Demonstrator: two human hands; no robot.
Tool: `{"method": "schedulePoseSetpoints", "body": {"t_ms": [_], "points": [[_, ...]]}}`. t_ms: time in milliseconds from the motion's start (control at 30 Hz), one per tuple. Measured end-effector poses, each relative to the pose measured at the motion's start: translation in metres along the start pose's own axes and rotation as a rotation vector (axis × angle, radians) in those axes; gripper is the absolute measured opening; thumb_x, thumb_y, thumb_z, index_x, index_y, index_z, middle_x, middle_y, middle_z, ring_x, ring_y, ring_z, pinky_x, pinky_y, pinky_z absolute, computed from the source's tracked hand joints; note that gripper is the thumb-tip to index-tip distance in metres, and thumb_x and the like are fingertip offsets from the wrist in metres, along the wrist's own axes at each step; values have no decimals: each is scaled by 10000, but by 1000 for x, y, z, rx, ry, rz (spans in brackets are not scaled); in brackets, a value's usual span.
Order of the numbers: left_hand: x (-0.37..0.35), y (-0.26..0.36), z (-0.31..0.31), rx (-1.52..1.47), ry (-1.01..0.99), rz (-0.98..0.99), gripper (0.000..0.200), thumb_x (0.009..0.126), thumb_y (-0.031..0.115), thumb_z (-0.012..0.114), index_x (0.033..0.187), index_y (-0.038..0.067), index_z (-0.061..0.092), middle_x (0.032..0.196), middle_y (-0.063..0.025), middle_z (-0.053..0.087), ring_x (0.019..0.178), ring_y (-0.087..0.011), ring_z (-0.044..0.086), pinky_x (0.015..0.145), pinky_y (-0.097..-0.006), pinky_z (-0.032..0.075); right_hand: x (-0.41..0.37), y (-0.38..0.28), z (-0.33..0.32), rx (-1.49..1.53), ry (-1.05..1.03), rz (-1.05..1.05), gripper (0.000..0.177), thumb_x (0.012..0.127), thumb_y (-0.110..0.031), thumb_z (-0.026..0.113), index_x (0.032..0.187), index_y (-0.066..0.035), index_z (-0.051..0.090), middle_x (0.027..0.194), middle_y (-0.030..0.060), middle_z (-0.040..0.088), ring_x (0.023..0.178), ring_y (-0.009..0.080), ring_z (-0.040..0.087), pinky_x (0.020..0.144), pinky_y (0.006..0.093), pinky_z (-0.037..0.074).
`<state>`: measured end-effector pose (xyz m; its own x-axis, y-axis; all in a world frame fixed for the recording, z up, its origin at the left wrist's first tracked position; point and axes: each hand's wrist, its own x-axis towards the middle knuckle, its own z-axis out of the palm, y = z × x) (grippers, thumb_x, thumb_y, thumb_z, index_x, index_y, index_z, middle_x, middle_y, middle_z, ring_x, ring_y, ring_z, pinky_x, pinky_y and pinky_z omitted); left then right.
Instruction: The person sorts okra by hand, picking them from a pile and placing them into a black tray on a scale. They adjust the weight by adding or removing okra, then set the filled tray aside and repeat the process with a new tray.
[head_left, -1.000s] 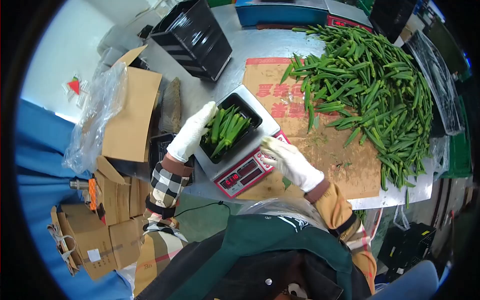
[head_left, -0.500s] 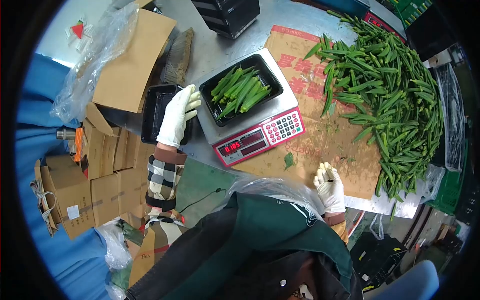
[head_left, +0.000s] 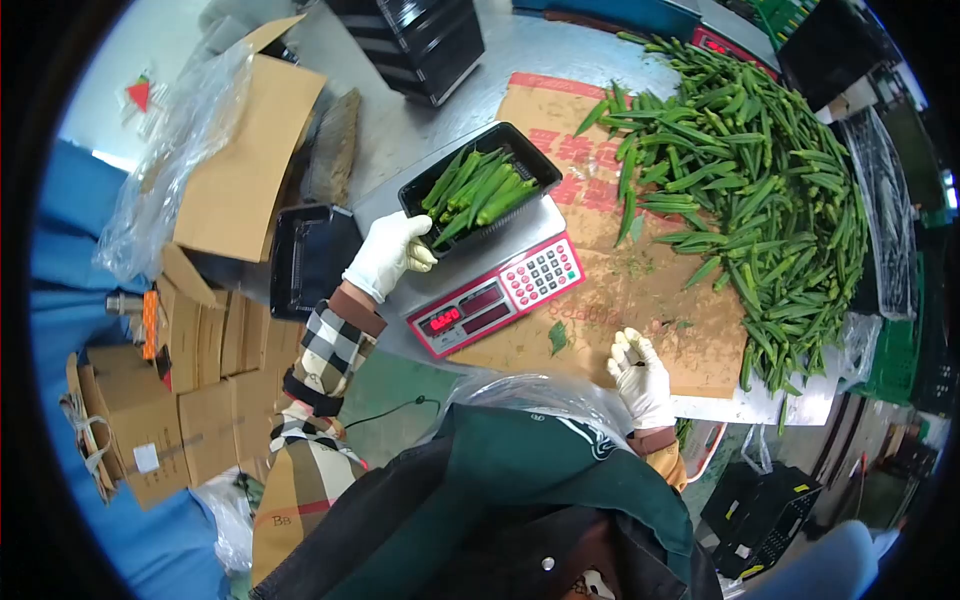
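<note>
My left hand [head_left: 392, 254], in a white glove, is closed on the near left corner of a black plastic tray [head_left: 545, 172]. Green okra pods [head_left: 480, 193] lie side by side in that tray, which sits tilted over the steel platform of a red-and-white digital scale [head_left: 497, 293]. Red digits glow on the scale's display. Near the front edge of a flat cardboard sheet [head_left: 600, 345], my right hand [head_left: 640, 380], also gloved in white, is held palm up with loosely curled fingers apart and nothing visible in it.
A large okra heap [head_left: 760, 190] covers the right of the table. An unfilled black tray [head_left: 312, 262] stands left of the scale, by an open cardboard box [head_left: 240, 160]. Stacked black trays [head_left: 415, 45] stand at the back. A green leaf [head_left: 558, 337] lies on the cardboard.
My left hand has moved right and closed on the okra tray's corner. The tray has shifted and tilted on the scale, and the display digits differ. My right hand stays near the cardboard's edge.
</note>
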<state>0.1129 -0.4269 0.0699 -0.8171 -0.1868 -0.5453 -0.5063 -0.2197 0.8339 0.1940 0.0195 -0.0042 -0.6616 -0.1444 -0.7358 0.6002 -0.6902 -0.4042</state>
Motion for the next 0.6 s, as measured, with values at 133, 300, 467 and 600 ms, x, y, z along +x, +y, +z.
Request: {"method": "schedulePoseSetpoints", "body": {"t_ms": [133, 300, 467, 600], "points": [[53, 43, 41, -48, -91, -30, 189, 939, 180, 659, 1009, 21, 585, 722, -108, 634, 548, -234, 656, 537, -369, 568, -6, -2, 1, 19, 35, -26, 303, 1035, -256, 556, 1246, -50, 625, 1165, 110, 689, 954, 231, 662, 820, 372, 549], [174, 79, 86, -65, -172, -31, 208, 942, 198, 643, 1055, 23, 630, 804, -146, 663, 735, -284, 689, 640, -414, 574, -11, -6, -5, 36, 68, -93, 291, 1024, -253, 574, 1221, -47, 631, 1134, 106, 700, 957, 232, 674, 811, 370, 554], [292, 85, 107, -33, -218, -88, 386, 983, 272, 611, 1191, -51, 568, 1129, -251, 658, 945, -370, 685, 806, -424, 586, -24, -14, -9, 32, 163, -209, 292, 1019, -244, 584, 1218, -33, 628, 1125, 118, 706, 942, 220, 683, 805, 365, 555], [236, 102, 139, 59, -174, -5, 650, 972, 368, 664, 1426, -27, 421, 1402, -222, 512, 1263, -358, 556, 957, -451, 528, -26, -30, -44, 11, 212, -322, 275, 1021, -228, 582, 1202, -28, 635, 1118, 119, 707, 898, 218, 692, 757, 336, 556]]}}
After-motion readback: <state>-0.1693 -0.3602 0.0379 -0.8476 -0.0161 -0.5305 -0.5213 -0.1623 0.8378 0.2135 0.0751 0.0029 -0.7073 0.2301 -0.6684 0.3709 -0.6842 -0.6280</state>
